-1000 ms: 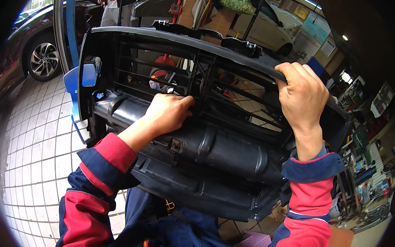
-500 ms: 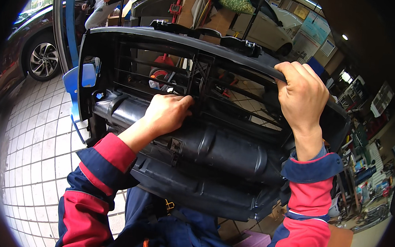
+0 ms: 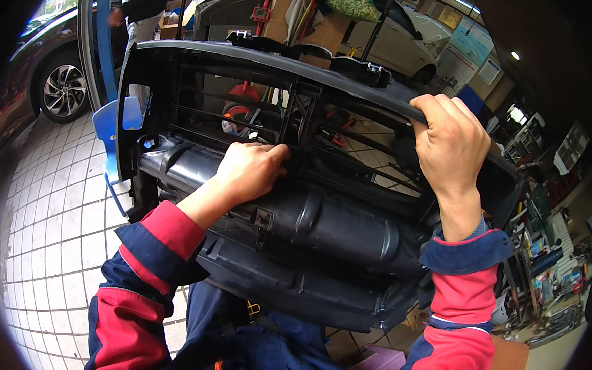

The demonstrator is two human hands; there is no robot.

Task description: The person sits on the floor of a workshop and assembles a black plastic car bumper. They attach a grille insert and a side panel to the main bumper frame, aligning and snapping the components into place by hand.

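Note:
A large black plastic slatted car grille frame stands tilted across the view in front of my lap. It has two wide slatted openings above, split by a central upright, and a rounded ribbed body below. My right hand is wrapped over its upper right rim, fingers curled to the far side. Near the foot of the central upright, my left hand is closed against the frame. Its fingertips curl inward and are partly hidden. Small metal clips sit along the top edge.
A blue plastic chair stands at the frame's left end. Further left are a blue post and a dark car. A person stands behind the frame. Cluttered tool shelves line the right; a white car is at the back.
The person in the background has shifted a little, arm now lower by the blue post. Both my hands keep their places on the frame, which has hardly moved.

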